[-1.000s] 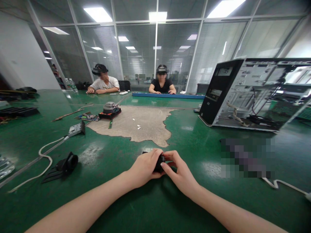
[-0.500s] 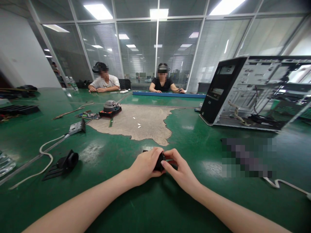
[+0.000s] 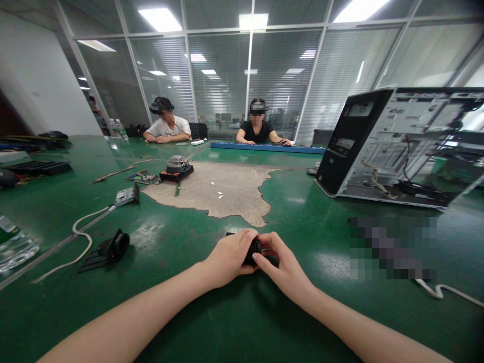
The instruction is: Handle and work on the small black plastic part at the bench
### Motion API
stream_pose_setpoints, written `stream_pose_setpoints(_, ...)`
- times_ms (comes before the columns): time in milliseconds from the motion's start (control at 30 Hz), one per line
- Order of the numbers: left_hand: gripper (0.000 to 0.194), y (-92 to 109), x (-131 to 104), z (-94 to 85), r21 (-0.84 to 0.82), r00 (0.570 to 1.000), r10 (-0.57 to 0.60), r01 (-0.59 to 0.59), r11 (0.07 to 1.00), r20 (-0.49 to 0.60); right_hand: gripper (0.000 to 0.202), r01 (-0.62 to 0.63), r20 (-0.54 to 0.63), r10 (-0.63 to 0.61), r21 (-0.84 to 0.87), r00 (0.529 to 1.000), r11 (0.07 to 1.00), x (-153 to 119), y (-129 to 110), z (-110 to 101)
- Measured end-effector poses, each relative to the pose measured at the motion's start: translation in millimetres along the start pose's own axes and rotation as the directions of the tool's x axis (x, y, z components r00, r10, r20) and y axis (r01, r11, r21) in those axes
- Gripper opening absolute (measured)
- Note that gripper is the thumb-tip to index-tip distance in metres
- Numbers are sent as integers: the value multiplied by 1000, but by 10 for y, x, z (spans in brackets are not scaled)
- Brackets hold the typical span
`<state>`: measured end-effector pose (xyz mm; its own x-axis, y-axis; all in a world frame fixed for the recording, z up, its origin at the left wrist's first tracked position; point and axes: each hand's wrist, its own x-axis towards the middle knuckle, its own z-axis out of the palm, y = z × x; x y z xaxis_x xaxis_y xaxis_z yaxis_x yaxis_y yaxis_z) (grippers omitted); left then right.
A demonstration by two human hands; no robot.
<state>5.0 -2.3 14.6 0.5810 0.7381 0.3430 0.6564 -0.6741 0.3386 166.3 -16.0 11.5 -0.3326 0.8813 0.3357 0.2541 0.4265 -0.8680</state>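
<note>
Low over the green table (image 3: pixel 181 322), a small black part (image 3: pixel 251 255) sits between my two hands; most of it is covered by fingers, so its kind is unclear. My left hand (image 3: pixel 229 255) is wrapped around it from the left, and a black corner shows past the knuckles. From the right, my right hand (image 3: pixel 283 258) pinches the part's rounded end with thumb and fingertips. Off to the left lies another black plastic piece (image 3: pixel 112 247) with a round ring and a slatted flat side.
An open computer case (image 3: pixel 350 143) stands at the right. Beyond my hands are a worn beige patch (image 3: pixel 227 184), a grey-topped device (image 3: pixel 176 167) and a metal box (image 3: pixel 127 194) with a cable. A plastic bottle (image 3: pixel 18 249) lies left. Two people sit across the table.
The whole view has shifted a little, so the table things appear further right. Both hands keep their hold on the black part, whose rounded end shows slightly more now.
</note>
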Motion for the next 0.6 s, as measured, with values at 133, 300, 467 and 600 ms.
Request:
stream_pose_setpoints(133,57,3,0,4,-2,1000,4,-4,1000,0,16,-49,4,49,34,999,998,8,14,5)
stream_pose_setpoints(300,57,-1,-4,1,3,1000,5,-5,1000,2,15,-78,13,78,15,997,997,7,10,8)
stream_pose_setpoints(467,58,-1,-7,-4,-3,1000,16,-16,1000,7,14,57,-28,-57,-1,998,998,2,23,-6)
stream_pose_setpoints(600,58,-17,2,15,-19,1000,9,-10,1000,-11,10,28,-33,-26,58,999,998,11,51,-4)
